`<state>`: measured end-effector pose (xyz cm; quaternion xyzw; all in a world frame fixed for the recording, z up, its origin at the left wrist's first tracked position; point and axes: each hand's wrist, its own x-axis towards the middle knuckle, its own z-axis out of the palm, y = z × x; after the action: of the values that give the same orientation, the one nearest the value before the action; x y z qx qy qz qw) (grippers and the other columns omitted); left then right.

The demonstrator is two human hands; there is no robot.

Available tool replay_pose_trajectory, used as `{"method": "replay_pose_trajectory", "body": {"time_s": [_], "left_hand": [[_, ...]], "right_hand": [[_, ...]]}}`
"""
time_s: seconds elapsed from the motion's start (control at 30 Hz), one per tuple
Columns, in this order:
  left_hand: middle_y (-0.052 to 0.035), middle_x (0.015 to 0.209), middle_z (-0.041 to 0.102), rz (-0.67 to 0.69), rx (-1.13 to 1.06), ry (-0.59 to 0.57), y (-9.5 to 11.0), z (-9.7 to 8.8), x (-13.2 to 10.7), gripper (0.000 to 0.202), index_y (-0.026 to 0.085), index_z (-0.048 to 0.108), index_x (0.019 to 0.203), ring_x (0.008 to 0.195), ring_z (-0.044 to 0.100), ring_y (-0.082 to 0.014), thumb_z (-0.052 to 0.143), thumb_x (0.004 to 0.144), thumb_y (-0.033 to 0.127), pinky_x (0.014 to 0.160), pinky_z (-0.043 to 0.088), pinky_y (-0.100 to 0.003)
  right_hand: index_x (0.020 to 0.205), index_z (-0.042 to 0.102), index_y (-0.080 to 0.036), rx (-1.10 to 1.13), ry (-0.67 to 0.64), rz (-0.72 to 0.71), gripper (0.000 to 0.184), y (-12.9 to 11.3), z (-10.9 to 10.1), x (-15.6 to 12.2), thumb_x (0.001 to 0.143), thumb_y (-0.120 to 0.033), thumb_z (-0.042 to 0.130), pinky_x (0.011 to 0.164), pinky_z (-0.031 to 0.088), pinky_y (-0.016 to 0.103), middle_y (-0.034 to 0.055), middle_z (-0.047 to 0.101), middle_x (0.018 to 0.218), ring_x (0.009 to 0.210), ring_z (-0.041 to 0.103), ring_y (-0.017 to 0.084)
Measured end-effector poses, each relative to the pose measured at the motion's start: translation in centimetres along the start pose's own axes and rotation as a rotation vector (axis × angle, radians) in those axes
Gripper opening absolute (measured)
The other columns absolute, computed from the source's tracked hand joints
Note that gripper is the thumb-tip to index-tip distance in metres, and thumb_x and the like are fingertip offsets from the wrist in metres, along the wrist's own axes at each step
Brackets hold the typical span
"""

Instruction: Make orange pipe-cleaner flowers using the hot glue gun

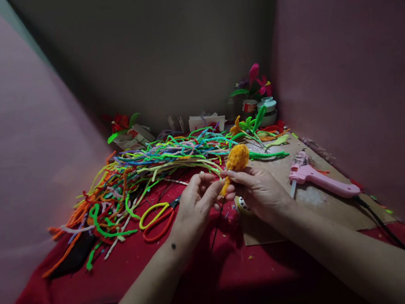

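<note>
Between my two hands stands an orange pipe-cleaner flower bud [238,157] with a thin dark wire stem [216,227] pointing down toward me. My left hand [201,197] is closed, thumb and fingers pinching the narrow orange base of the bud. My right hand [258,189] is closed as well, its thumb and fingers gripping the bud just under its rounded head. Scissors [158,222] with one yellow and one red handle lie left of my left hand. A small round yellow-rimmed item with dark dots [242,206] sits partly hidden beneath my right hand.
A heap of coloured pipe cleaners [174,152] spreads across the left and back of the red cloth [128,281]. A pink glue gun [321,179] with a black cord rests on a cardboard sheet [339,218] at right. Pipe-cleaner flowers [258,81] and a lidded jar [267,111] stand behind.
</note>
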<state>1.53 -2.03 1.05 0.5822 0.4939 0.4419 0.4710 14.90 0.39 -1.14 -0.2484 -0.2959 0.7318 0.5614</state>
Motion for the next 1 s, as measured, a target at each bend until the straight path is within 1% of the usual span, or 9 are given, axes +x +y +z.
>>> {"method": "replay_pose_trajectory", "body": {"time_s": [0.1, 0.17, 0.23, 0.33, 0.43, 0.67, 0.77, 0.83, 1.0], "left_hand": [[0.0047, 0.064, 0.05, -0.19, -0.168, -0.122, -0.2, -0.1, -0.6, 0.024, 0.016, 0.045, 0.091, 0.046, 0.047, -0.0057, 0.057, 0.078, 0.031, 0.041, 0.036, -0.017], [0.0081, 0.058, 0.044, -0.215, -0.2, -0.104, -0.6, 0.0, -0.8, 0.022, 0.016, 0.045, 0.09, 0.037, 0.034, -0.0018, 0.058, 0.077, 0.028, 0.035, 0.024, -0.014], [0.0096, 0.055, 0.042, -0.182, -0.2, -0.06, -0.9, 0.1, -0.7, 0.022, 0.017, 0.044, 0.09, 0.036, 0.028, -0.0009, 0.059, 0.076, 0.026, 0.034, 0.02, -0.013], [0.0104, 0.055, 0.041, -0.116, -0.135, -0.03, -1.2, 0.1, -0.4, 0.026, 0.018, 0.042, 0.092, 0.037, 0.03, -0.002, 0.06, 0.074, 0.024, 0.036, 0.023, -0.014], [0.0096, 0.056, 0.043, -0.012, 0.052, -0.001, -1.5, -0.2, -0.2, 0.023, 0.018, 0.045, 0.095, 0.041, 0.034, -0.0032, 0.057, 0.075, 0.022, 0.04, 0.026, -0.015], [0.0036, 0.066, 0.058, 0.207, 0.436, 0.02, -2.1, -1.3, -0.2, 0.022, 0.02, 0.047, 0.101, 0.057, 0.052, -0.0093, 0.051, 0.079, 0.02, 0.056, 0.039, -0.02], [0.002, 0.071, 0.061, 0.238, 0.511, -0.01, -1.9, -1.5, -0.1, 0.02, 0.02, 0.046, 0.1, 0.063, 0.056, -0.0107, 0.05, 0.08, 0.019, 0.062, 0.041, -0.022], [0.0027, 0.07, 0.06, 0.247, 0.525, -0.024, -1.8, -1.4, 0.0, 0.02, 0.02, 0.046, 0.1, 0.061, 0.055, -0.0099, 0.049, 0.081, 0.019, 0.061, 0.041, -0.022], [0.0063, 0.062, 0.052, 0.147, 0.373, -0.08, -1.3, -1.7, 0.5, 0.019, 0.02, 0.046, 0.098, 0.05, 0.048, -0.008, 0.052, 0.081, 0.024, 0.052, 0.039, -0.021]], "right_hand": [[0.071, 0.068, -0.011, -0.008, 0.029, -0.023, 0.014, -0.2, -0.1, 0.2, 0.061, -0.02, 0.074, 0.047, 0.05, 0.018, 0.0008, 0.064, 0.059, 0.047, 0.058, 0.008], [0.071, 0.068, -0.012, -0.012, 0.025, -0.031, 0.013, -0.1, -0.2, 0.3, 0.062, -0.02, 0.074, 0.047, 0.05, 0.017, 0.0004, 0.064, 0.06, 0.047, 0.057, 0.007], [0.072, 0.068, -0.013, -0.008, 0.014, -0.034, 0.013, 0.0, -0.3, 0.5, 0.063, -0.02, 0.073, 0.047, 0.05, 0.017, -0.0002, 0.063, 0.06, 0.046, 0.056, 0.007], [0.074, 0.068, -0.012, 0.017, -0.01, -0.011, 0.013, 0.2, -0.6, 0.8, 0.064, -0.019, 0.072, 0.045, 0.048, 0.016, 0.0005, 0.064, 0.061, 0.047, 0.057, 0.007], [0.075, 0.068, -0.01, 0.036, -0.021, 0.031, 0.014, 0.3, -0.8, 1.1, 0.064, -0.018, 0.072, 0.042, 0.045, 0.014, 0.0017, 0.065, 0.06, 0.047, 0.057, 0.007], [0.078, 0.069, -0.009, 0.016, -0.069, 0.068, 0.018, 0.1, -0.7, 1.1, 0.064, -0.02, 0.073, 0.043, 0.045, 0.015, 0.0032, 0.066, 0.061, 0.045, 0.057, 0.007], [0.075, 0.069, -0.01, -0.006, -0.069, 0.055, 0.017, 0.2, -0.8, 1.0, 0.064, -0.022, 0.073, 0.041, 0.042, 0.015, 0.0022, 0.065, 0.056, 0.042, 0.055, 0.007], [0.073, 0.069, -0.01, -0.01, -0.054, 0.041, 0.015, 0.2, -0.8, 1.1, 0.063, -0.021, 0.074, 0.04, 0.041, 0.016, 0.002, 0.064, 0.055, 0.042, 0.054, 0.007], [0.071, 0.069, -0.011, -0.009, -0.031, 0.002, 0.014, 0.1, -0.8, 1.1, 0.062, -0.021, 0.074, 0.039, 0.038, 0.016, 0.0029, 0.065, 0.062, 0.047, 0.053, 0.007]]}}
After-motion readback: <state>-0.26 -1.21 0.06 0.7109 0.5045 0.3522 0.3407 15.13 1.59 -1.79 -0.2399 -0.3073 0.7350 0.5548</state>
